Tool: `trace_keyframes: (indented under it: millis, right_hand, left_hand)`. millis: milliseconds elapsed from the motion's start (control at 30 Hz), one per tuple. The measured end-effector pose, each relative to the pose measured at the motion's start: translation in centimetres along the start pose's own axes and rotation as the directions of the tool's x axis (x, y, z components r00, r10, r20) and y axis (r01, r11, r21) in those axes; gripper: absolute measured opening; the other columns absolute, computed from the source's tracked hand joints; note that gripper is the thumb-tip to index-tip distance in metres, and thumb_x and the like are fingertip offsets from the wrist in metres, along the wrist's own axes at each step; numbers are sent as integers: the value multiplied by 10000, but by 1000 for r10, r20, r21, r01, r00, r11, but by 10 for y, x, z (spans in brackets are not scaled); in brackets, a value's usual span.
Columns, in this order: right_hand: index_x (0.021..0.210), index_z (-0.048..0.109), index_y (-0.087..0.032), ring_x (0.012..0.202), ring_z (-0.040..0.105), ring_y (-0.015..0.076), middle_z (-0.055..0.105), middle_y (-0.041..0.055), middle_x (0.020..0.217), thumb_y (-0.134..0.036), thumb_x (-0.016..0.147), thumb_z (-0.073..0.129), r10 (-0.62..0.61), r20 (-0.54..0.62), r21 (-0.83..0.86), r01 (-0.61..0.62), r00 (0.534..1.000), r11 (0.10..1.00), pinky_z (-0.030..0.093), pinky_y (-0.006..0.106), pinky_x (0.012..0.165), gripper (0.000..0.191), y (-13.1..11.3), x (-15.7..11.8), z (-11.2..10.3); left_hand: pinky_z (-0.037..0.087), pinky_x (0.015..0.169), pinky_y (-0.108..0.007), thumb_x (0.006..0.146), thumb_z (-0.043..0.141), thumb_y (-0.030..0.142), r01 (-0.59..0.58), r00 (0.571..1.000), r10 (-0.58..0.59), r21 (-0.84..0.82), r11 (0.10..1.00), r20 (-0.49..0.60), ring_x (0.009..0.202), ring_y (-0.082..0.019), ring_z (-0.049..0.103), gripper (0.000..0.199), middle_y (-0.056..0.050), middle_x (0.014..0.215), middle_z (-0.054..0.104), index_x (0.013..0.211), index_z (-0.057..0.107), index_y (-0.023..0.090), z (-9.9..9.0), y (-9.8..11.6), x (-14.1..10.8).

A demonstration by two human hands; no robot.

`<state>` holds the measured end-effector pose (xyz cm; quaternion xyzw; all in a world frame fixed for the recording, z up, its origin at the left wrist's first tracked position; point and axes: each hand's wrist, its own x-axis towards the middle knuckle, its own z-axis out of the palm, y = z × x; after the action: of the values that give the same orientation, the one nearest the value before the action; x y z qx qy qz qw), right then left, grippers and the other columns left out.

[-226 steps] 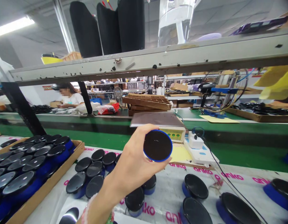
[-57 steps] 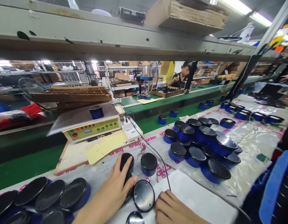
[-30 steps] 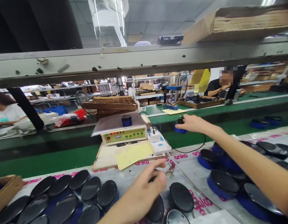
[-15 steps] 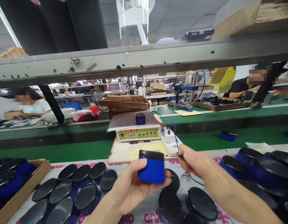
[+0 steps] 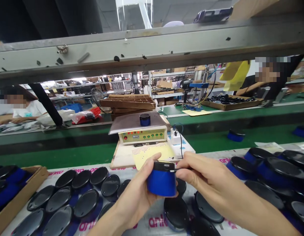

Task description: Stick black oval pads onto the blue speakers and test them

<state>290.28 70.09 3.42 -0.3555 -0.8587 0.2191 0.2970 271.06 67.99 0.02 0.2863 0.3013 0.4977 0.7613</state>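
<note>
The person's left hand point(image 5: 134, 193) curls closed around a blue puck point(image 5: 161, 183) with a black top, holding it just above the near edge of the counter point(image 5: 68, 168). The right hand point(image 5: 211, 177) reaches across from the right, its fingers point(image 5: 191, 165) pinched shut on a thin black tool point(image 5: 179, 170) whose tip touches the puck's top rim.

About ten more black-topped pucks point(image 5: 83, 203) lie left of the hands, and about six point(image 5: 272, 173) crowd the right end. A cardboard tray point(image 5: 36, 173) at the left corner holds at least three. Beyond the hands, a tester point(image 5: 142, 135) sits at the far edge, with one puck point(image 5: 145, 120) on its plate point(image 5: 132, 121).
</note>
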Motion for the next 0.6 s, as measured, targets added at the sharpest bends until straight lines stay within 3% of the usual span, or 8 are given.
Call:
trace_keyframes:
  millis: [133,267,333,467,600]
  right_hand:
    - [847,533,-244,647,515,105,554,-44,760,-379,987,412,-28,-58,-16,28,998,999,360,238,594,229,0,2,4]
    - [862,538,-235,670,517,115,561,-35,779,-347,988,422,-73,-127,-59,66,989,996,358,252,596,204,-1,-1,8]
    - [875,542,-233,672,522,118,567,-36,783,-323,983,439,-103,-161,-106,87,982,991,354,258,593,174,0,-3,11]
    - [896,556,-225,676,552,118,590,-36,778,-247,957,499,-200,-262,-198,150,944,969,367,256,611,86,-3,-4,15]
    - [842,552,-211,612,526,90,573,-49,721,-211,944,514,-194,-278,-67,182,941,981,371,217,553,109,-8,-2,16]
  left_hand:
    - [467,944,-380,766,661,528,-73,996,78,132,989,-32,1177,-262,527,601,-79,1298,567,1272,514,239,-5,-3,-2]
    - [368,1048,-367,775,654,523,-229,969,245,285,931,-21,1252,-264,461,621,-75,1302,562,1294,482,229,-3,-4,-6]
    - [339,1069,-359,788,624,547,-313,939,343,394,864,-8,1248,-255,462,625,-76,1297,559,1296,462,222,0,-5,-7]
    - [393,1011,-314,771,604,600,-410,878,476,590,695,48,1187,-239,506,651,-61,1263,559,1280,430,232,5,-6,-11]
    - [429,974,-307,767,610,594,-444,820,570,694,567,59,1201,-244,482,634,-47,1281,514,1261,411,252,5,-8,-14]
